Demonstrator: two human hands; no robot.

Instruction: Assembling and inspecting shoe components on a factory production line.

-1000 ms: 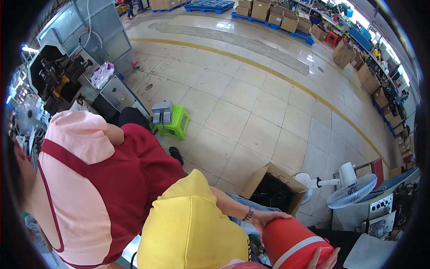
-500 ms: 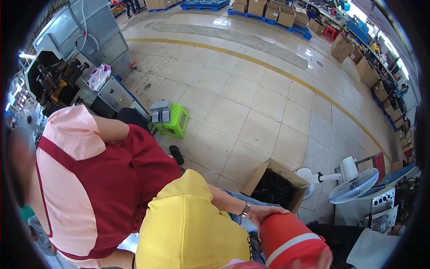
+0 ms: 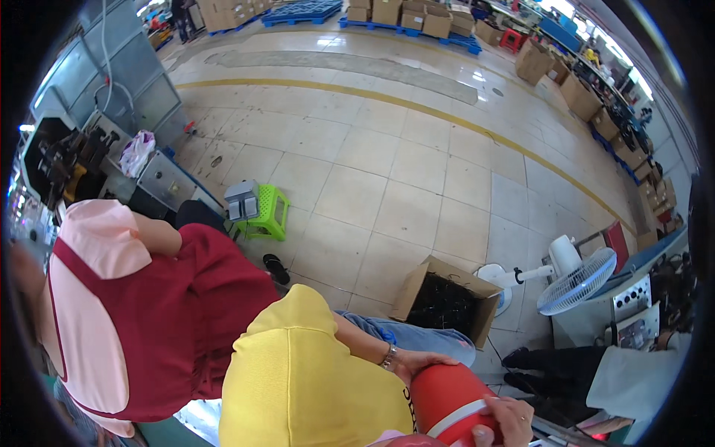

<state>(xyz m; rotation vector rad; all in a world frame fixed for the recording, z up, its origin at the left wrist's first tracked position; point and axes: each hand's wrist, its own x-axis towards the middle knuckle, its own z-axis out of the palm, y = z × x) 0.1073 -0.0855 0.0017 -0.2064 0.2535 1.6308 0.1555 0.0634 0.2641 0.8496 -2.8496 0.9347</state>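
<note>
A red, tapered cylindrical container with a pale band is close to my body at the bottom of the view. My left hand, a silver band at its wrist, grips the container's far left side with fingers curved over it. My right hand presses its fingers against the opposite side, near the pale band. The container's lower end is cut off by the frame, and its kind is not clear. My yellow sleeve fills the space left of it. A jeans-covered leg shows just beyond my left hand.
At my left sits a person in a maroon apron. Ahead are an open carton of dark pieces, a white fan and a green stool bearing a grey pedal box. Another person's dark-trousered legs are at right.
The view has shifted, so the surroundings sit differently. The container appears further left and lower. My right hand, blurred at its lower end before, now rests on it by the band.
</note>
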